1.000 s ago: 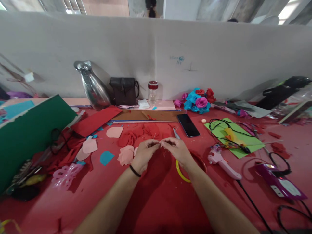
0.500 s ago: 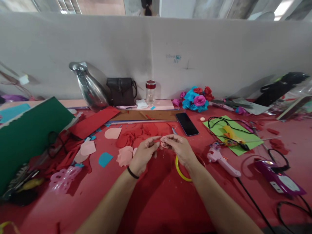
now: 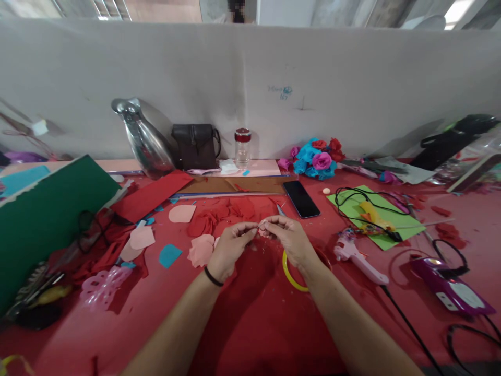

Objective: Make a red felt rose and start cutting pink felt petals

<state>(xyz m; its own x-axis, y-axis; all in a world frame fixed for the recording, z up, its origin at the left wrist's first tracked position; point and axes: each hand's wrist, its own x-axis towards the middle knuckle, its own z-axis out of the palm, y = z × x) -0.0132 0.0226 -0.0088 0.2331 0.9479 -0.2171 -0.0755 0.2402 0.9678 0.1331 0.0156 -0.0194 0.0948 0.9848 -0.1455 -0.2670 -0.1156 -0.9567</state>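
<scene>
A small pink paper piece (image 3: 263, 228) is pinched between the fingertips of both hands, over the red table (image 3: 250, 324). My left hand (image 3: 230, 248), with a black band at its wrist, is closed on the left side of the piece. From the other side, my right hand (image 3: 290, 237) grips it with thumb and forefinger. Pink petal-shaped cutouts (image 3: 201, 250) lie just left of my left hand, with a blue cutout (image 3: 169, 256) farther left. Beneath my right wrist is a yellow ring (image 3: 290, 275), partly hidden.
Crumpled red paper (image 3: 203, 222) and a phone (image 3: 301, 199) lie beyond the hands. To the right are a pink glue gun (image 3: 360, 259), green paper (image 3: 366, 196) with cables and a purple power strip (image 3: 452, 286). Paper flowers (image 3: 316, 159), a jar (image 3: 242, 149) and a metal jug (image 3: 146, 141) stand behind.
The fingertips of my right hand have shifted slightly around the small pink piece. Both hands stay in nearly the same place.
</scene>
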